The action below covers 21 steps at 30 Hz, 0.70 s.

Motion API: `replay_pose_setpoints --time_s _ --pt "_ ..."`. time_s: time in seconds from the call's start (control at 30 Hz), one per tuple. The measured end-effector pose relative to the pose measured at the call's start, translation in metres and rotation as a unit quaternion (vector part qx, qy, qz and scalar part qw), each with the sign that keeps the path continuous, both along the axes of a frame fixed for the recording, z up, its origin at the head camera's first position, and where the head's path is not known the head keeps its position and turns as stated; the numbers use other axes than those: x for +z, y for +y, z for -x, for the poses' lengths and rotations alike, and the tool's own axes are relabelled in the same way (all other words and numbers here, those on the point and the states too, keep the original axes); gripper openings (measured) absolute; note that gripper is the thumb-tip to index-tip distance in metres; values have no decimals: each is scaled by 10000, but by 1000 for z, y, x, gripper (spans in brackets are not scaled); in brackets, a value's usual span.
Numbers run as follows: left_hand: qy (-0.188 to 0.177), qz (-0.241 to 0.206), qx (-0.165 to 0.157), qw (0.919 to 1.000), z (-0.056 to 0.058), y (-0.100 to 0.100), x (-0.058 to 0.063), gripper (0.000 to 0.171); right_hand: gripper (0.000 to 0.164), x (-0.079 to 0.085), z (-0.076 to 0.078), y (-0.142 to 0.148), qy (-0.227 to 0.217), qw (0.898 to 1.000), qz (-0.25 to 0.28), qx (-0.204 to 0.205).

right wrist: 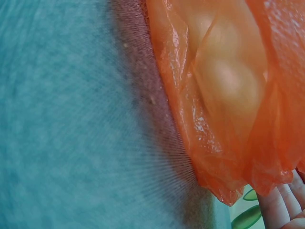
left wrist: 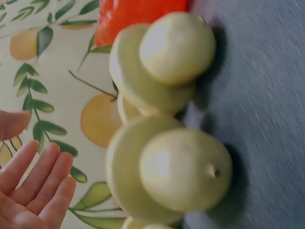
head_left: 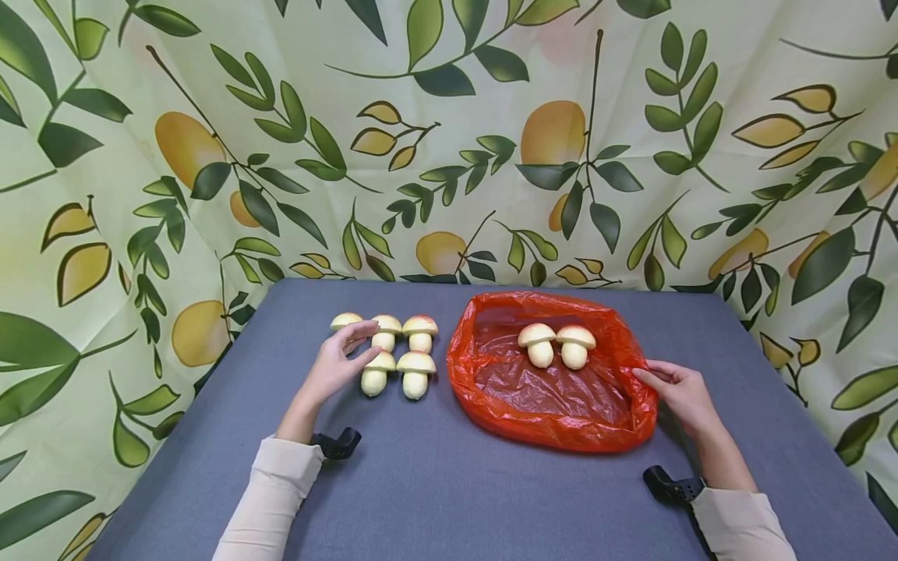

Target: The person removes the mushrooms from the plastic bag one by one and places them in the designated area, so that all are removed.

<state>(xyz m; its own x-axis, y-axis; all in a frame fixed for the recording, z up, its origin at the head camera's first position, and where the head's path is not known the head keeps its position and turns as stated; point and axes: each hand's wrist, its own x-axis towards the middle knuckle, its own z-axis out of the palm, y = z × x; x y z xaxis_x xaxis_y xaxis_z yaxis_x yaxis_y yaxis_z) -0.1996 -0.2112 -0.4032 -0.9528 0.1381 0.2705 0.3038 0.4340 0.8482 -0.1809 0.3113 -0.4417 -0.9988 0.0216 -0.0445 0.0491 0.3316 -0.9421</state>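
Red bag [head_left: 554, 435] gripped by right hand [head_left: 687, 393]; left hand [head_left: 334, 366] near mushrooms [head_left: 415, 372].

left hand [head_left: 335, 362]: thumb stands apart from fingers | right hand [head_left: 682, 393]: thumb and fingers pinch | left forearm [head_left: 270, 487], right forearm [head_left: 742, 518]: extend forward

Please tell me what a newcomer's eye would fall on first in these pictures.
Probably the open red bag, right of centre on the grey table, with two mushrooms inside and the right hand pinching its right edge. Next come five more mushrooms in two rows left of the bag, beside the left hand. Behind everything hangs a leaf-and-fruit backdrop.
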Motion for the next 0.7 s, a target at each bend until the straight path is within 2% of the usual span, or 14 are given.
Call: replay_pose_setpoints --time_s 0.23,0.47,0.7 --pt "56 -257 -95 9996 -1 14 7 39 17 1 -1 0 -31 9999 -99 0" --pt "-110 -464 -127 9988 -3 29 8 36 18 0 -1 -1 -42 10000 -82 -15" --pt "-325 -597 -342 9971 -8 48 9 38 21 1 -1 0 -6 10000 -92 -19"
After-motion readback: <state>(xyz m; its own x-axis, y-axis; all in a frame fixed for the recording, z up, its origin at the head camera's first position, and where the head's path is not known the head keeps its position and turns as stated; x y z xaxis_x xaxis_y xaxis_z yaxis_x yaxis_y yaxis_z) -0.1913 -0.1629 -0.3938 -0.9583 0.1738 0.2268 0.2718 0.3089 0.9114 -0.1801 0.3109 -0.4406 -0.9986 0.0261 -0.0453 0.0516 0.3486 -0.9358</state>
